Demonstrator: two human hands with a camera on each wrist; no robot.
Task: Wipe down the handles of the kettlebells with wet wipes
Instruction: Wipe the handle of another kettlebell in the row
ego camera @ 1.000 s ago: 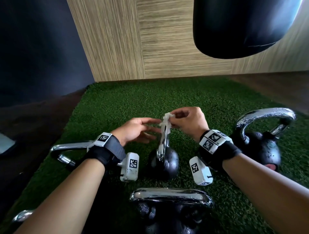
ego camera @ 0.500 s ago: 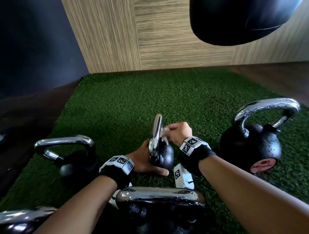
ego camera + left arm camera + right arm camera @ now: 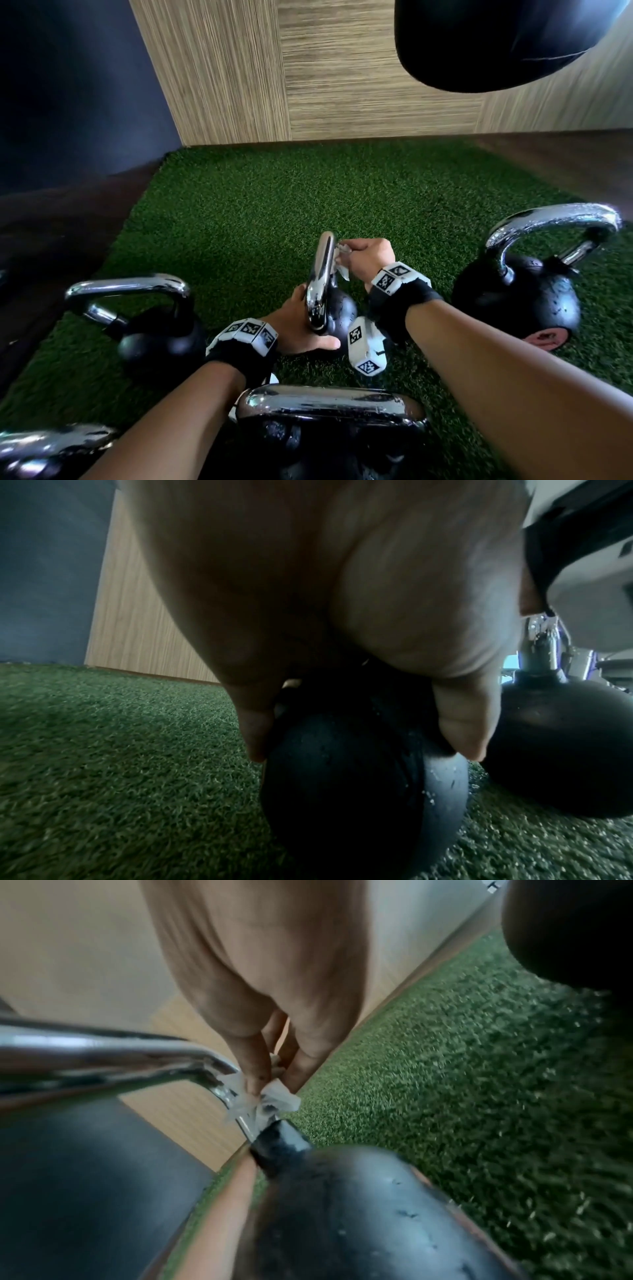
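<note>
A small black kettlebell (image 3: 339, 311) with a chrome handle (image 3: 322, 274) stands on the green turf at the centre of the head view. My left hand (image 3: 301, 329) grips its black body (image 3: 363, 777) from the near side, thumb and fingers curled round the ball. My right hand (image 3: 366, 255) pinches a white wet wipe (image 3: 340, 262) against the right side of the handle. In the right wrist view the wet wipe (image 3: 274, 1102) sits wrapped on the chrome handle (image 3: 219, 1085) just above where it joins the body, held by the fingertips (image 3: 255, 1085).
Other chrome-handled kettlebells stand around: one at the left (image 3: 154, 329), a large one at the right (image 3: 527, 294), one close in front (image 3: 332, 421) and another at the bottom left corner (image 3: 44, 448). A black punching bag (image 3: 496, 41) hangs above right. Wood-panel wall (image 3: 308, 85) behind.
A second ago both hands held the wipe at the handle's top. My left hand dropped to grip the kettlebell body, and my right hand moved the wipe down the handle's right side.
</note>
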